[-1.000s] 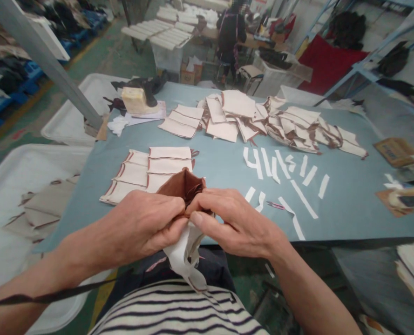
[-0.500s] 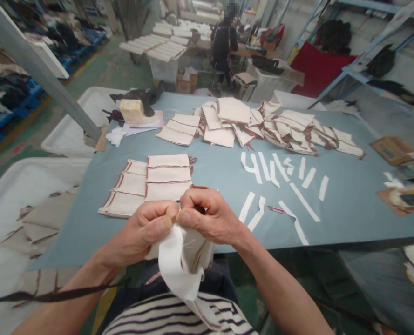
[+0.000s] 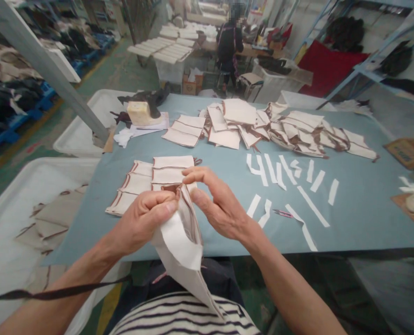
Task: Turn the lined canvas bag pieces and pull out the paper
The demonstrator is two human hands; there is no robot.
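Note:
A cream fabric pouch with brown edging hangs in front of my striped shirt, its mouth partly spread. My left hand pinches its upper edge together with a wide white strip that loops down along the opening. Beside the pouch's top corner is my right hand, its fingers apart, the fingertips at or close to the brown-edged rim; whether they touch it I cannot tell. Just beyond my hands, flat cream pouches lie in two overlapping stacks on the blue-grey table.
A heap of cream pouches covers the table's far side. Loose white strips and small thread snips lie to the right. A white bin with more pouches stands at left. Farther back, a person is at another table.
My right hand has let go of the edge and its fingers have spread. The pouch has turned and its mouth shows more. My left hand keeps its pinch.

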